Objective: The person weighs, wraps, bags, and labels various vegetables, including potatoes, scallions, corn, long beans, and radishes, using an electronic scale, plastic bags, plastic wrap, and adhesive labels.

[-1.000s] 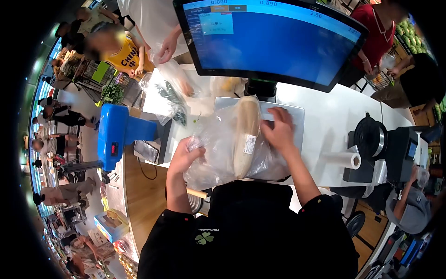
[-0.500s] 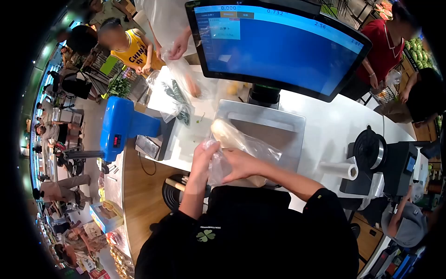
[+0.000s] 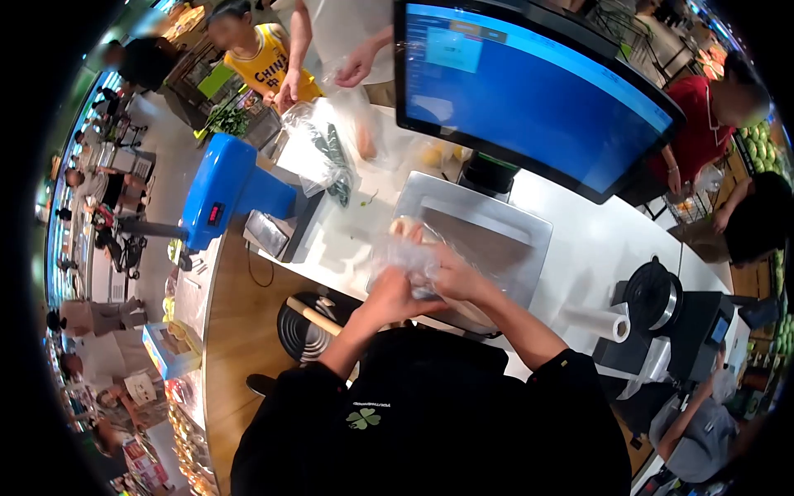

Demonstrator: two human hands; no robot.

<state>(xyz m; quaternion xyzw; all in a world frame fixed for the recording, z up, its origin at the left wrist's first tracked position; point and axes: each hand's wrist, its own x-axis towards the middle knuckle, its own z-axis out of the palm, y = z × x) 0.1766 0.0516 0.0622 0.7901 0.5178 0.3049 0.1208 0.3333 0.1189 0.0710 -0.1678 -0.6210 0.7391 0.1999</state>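
Note:
Both of my hands are closed on the gathered mouth of a clear plastic bag (image 3: 405, 255) over the metal weighing plate (image 3: 527, 289). My left hand (image 3: 392, 299) grips the bunched plastic at the near side. My right hand (image 3: 456, 271) holds it from the right, fingers partly hidden by the film. A long, pale root vegetable (image 3: 407, 226) lies inside, its far end showing beyond my hands and the rest mostly covered. Left of the plate, another clear bag with dark green vegetables (image 3: 332, 164) rests on the white counter.
A large blue screen (image 3: 529, 95) stands behind the plate. On the left is a blue device (image 3: 219, 194); on the right, a roll of plastic bags (image 3: 608, 323) and a black machine (image 3: 699, 331). Across the counter are another person's hand (image 3: 357, 66) and a person in yellow (image 3: 269, 62).
My hands have drawn together and bunched the bag's mouth, now covering more of the pale vegetable. The other person's hand has let go of the bag across the counter. The view has shifted.

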